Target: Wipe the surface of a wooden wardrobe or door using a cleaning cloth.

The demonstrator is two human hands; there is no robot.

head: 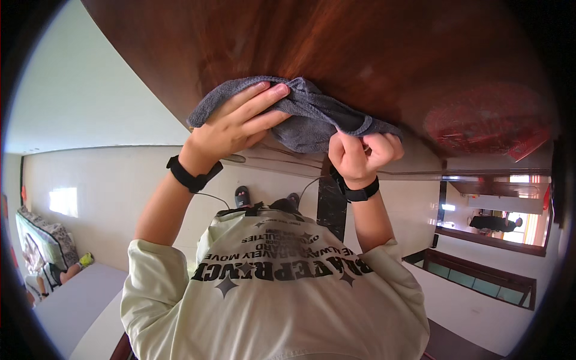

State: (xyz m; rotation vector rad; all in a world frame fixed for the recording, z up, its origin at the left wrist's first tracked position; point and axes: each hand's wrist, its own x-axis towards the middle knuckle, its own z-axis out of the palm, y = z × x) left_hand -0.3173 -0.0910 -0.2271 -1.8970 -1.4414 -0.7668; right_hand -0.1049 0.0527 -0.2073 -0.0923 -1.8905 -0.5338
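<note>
A dark grey terry cloth (301,135) lies bunched against a glossy dark-brown wooden door panel (360,40). My left hand (234,119) is laid over the cloth's left part, its fingers stretched across the fabric and pressing it to the wood. At the right end, my right hand (366,153) has its fingers curled around the cloth's lower edge. Folds of fabric hang between the two hands. Each wrist wears a black strap, and a thin cable runs from each strap towards my waist.
A round red paper decoration (488,117) is stuck on the panel at right. A dark stone strip (332,207) crosses the pale tiled floor (112,189) near my slippers. One person (495,223) is seen through an opening at right; another person (67,274) sits at far left.
</note>
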